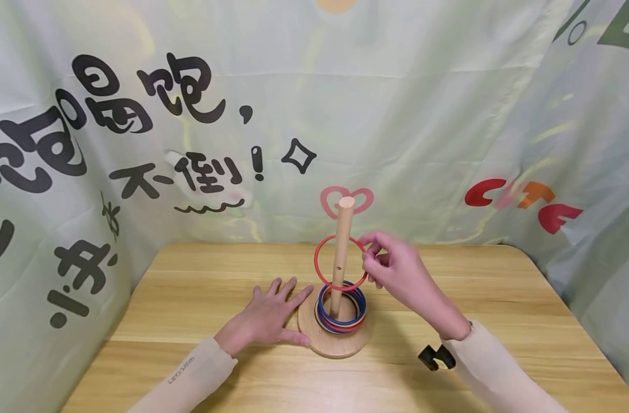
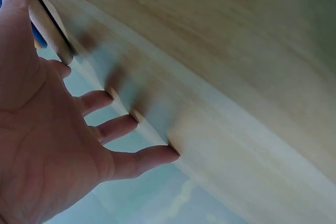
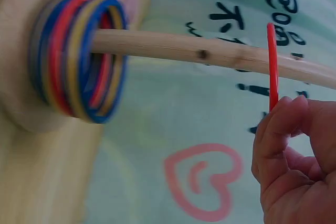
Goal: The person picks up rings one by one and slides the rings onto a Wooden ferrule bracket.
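In the head view, a pale wooden post (image 1: 343,241) stands upright on a round wooden base (image 1: 335,346). Several blue, red, yellow and darker rings (image 1: 363,307) lie stacked around the foot of the post. My right hand (image 1: 397,267) pinches the right side of a red ring (image 1: 317,261) between thumb and fingers. That ring encircles the post partway up, above the stack, and shows edge-on in the right wrist view. With fingers spread, my left hand (image 1: 268,315) rests on the table at the left edge of the base, its thumb and index finger touching or nearly touching it.
The wooden table (image 1: 190,287) meets a printed fabric backdrop (image 1: 423,143) behind and at both sides. A black clip-like piece (image 1: 436,358) sits beside my right sleeve.
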Demonstrator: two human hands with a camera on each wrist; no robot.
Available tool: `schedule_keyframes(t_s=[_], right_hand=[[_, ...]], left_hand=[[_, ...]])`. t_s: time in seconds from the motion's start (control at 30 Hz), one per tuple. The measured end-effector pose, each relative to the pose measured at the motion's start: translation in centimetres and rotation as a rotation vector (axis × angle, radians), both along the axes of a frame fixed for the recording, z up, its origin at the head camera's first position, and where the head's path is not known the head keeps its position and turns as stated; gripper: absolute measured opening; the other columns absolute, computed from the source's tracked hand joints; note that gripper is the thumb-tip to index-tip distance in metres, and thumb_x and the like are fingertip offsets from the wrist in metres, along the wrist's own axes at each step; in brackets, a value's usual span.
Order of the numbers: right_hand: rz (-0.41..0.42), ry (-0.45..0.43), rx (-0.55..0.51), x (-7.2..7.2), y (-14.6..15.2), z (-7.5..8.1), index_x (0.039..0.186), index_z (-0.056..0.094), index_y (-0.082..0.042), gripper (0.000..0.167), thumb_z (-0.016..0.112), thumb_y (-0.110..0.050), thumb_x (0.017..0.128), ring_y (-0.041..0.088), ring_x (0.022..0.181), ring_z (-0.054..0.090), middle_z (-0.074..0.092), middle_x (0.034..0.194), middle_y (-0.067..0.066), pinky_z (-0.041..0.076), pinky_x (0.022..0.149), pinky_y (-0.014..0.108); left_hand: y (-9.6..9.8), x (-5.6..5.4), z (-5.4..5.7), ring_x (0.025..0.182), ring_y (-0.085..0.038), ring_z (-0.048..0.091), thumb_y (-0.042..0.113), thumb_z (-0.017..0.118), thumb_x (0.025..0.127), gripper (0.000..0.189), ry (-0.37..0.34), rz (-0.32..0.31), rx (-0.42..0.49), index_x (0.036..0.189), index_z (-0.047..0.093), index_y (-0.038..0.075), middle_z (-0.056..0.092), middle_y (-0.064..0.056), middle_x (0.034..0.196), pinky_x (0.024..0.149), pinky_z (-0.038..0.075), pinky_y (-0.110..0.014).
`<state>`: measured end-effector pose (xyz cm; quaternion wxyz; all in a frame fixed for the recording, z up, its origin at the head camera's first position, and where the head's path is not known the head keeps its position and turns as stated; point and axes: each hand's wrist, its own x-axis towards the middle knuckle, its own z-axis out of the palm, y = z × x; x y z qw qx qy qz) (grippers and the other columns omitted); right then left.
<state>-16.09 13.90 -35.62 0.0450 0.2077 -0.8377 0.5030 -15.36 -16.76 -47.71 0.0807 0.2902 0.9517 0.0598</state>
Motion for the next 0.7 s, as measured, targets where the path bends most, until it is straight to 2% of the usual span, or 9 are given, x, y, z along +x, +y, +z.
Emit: schedule_keyframes(t_s=[0.2,0.37,0.53,0.7], right_hand=[[-0.042,-0.016,0.064,-0.2,-0.1,-4.1,0.115,0.075,-0.007,0.03,0.061,0.006,0.092,0.014,0.052,0.054,0.064,0.083,0.002,0.042,0.046,0.028],[-0.076,-0.011,0.105,-0.3,-0.1,-6.7,0.107,0.077,-0.007,0.026,0.064,0.005,0.088,0.009,0.056,0.05,0.06,0.08,-0.001,0.039,0.051,0.025],[-0.09,-0.028,0.126,-0.1,-0.2,-8.2,0.106,0.077,-0.005,0.025,0.065,0.006,0.087,0.01,0.061,0.052,0.057,0.082,-0.001,0.041,0.054,0.025],[-0.104,-0.057,0.145,0.3,-0.2,-9.0,0.107,0.077,-0.006,0.026,0.067,0.005,0.086,0.01,0.063,0.054,0.057,0.084,-0.001,0.042,0.054,0.024]], left_hand=[[0.0,0.0,0.2,0.152,-0.06,0.033,0.09,0.061,0.087,0.114,-0.005,0.003,-0.01,0.176,0.027,0.027,0.03,-0.025,0.174,0.101,0.035,-0.089],[0.1,0.0,0.3,0.151,-0.06,0.034,0.089,0.062,0.087,0.114,0.008,-0.001,-0.004,0.176,0.028,0.027,0.031,-0.025,0.173,0.1,0.037,-0.088],[0.1,0.0,0.3,0.15,-0.06,0.035,0.088,0.063,0.087,0.114,0.01,-0.003,-0.003,0.176,0.029,0.026,0.032,-0.025,0.172,0.099,0.037,-0.087],[0.2,0.0,0.2,0.15,-0.06,0.036,0.088,0.063,0.087,0.113,0.009,-0.003,-0.004,0.175,0.029,0.026,0.033,-0.026,0.172,0.099,0.037,-0.088]])
